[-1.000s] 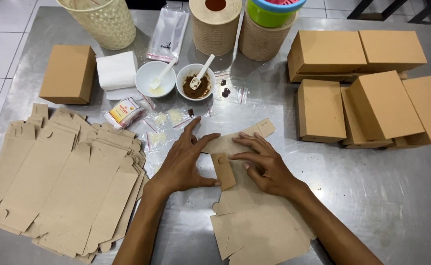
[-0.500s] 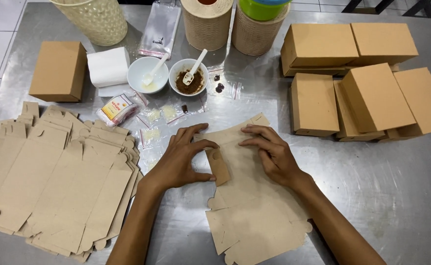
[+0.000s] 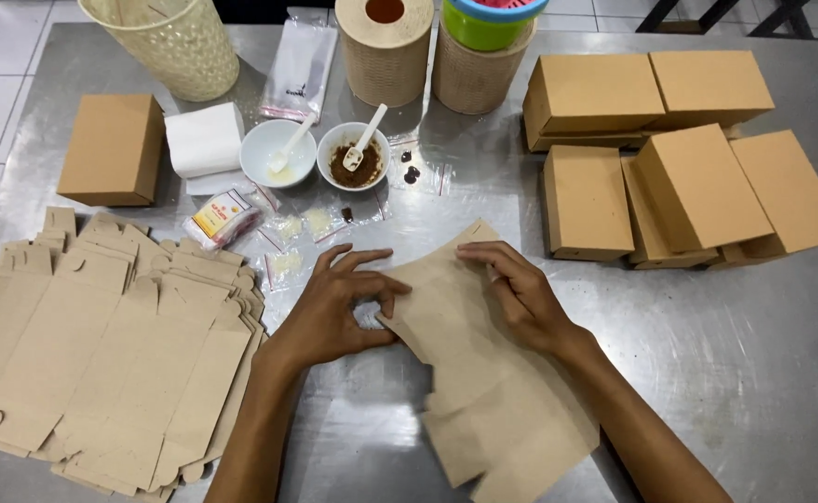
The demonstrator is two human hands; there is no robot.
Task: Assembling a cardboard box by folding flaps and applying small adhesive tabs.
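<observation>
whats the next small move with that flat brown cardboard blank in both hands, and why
Probably press the fold down. The left hand pinches the near edge of the flat brown cardboard box blank, the right hand steadies its top, and it lies unfolded on the steel table, unlike the finished brown boxes.

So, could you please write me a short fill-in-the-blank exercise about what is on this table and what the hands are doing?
1. Both the left hand and the right hand grip a flat ____ box blank.
2. The stack of unfolded blanks lies to the person's ____.
3. The bowl of brown powder holds a small white ____.
4. The folded boxes are grouped at the person's ____.

Missing words: cardboard; left; spoon; right
</observation>
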